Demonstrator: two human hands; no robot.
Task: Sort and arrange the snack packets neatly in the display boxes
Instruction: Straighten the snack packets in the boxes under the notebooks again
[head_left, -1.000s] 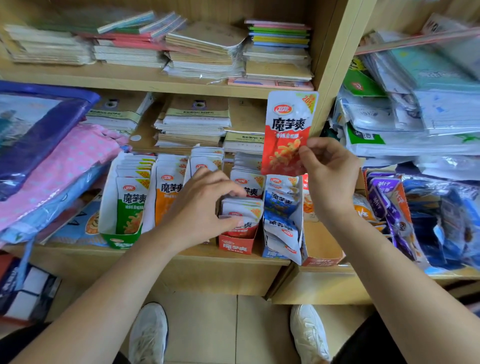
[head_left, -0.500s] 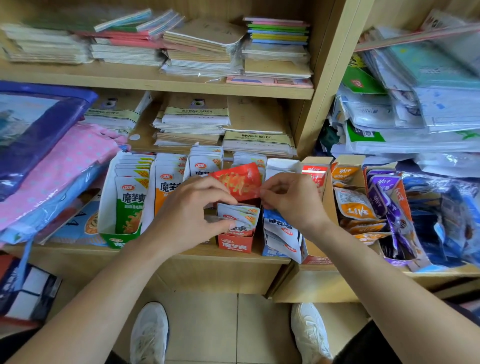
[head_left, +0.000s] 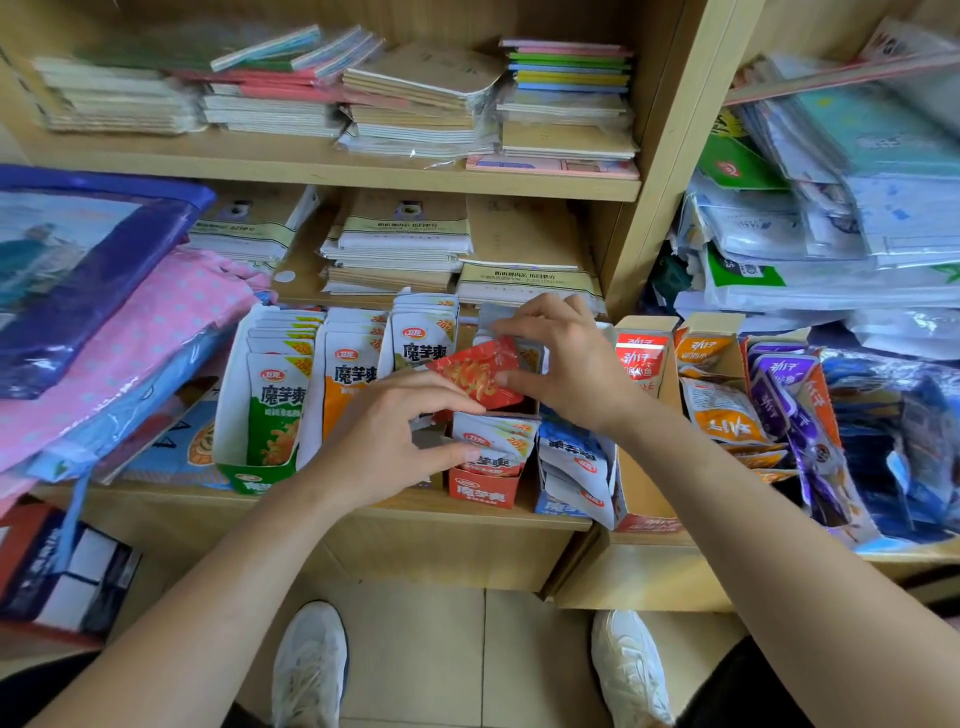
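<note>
The right hand (head_left: 566, 364) is gripping the glossy red foil snack packet (head_left: 480, 371) at its right edge, with the thumb pressing on the lower front and the index finger closing over the top, while the remaining fingers are curling loosely above it. The packet is lying tilted, nearly flat, just above the open top of the small red cardboard display box (head_left: 483, 488), which is standing at the front of the light wooden shelf (head_left: 467, 512). The left hand (head_left: 384, 441) is resting palm down in front of that box, with its fingers partly spread; the index fingertip is touching the lower left edge of the red packet, and the thumb is pressing against the white-and-red packets (head_left: 496, 441) already standing in the box. The two hands are working close together, meeting on the red packet. To the left, the green cardboard display box (head_left: 249, 478) is holding a row of upright white-and-green packets (head_left: 275, 410), and beside it a row of white-and-orange packets (head_left: 353, 374) is standing upright. To the right of the red box, the blue-and-white packets (head_left: 574, 462) are leaning in a white box, and further right the purple foil packets (head_left: 784, 395) are lying loosely. Whether the red packet is touching the packets beneath it cannot be determined.
</note>
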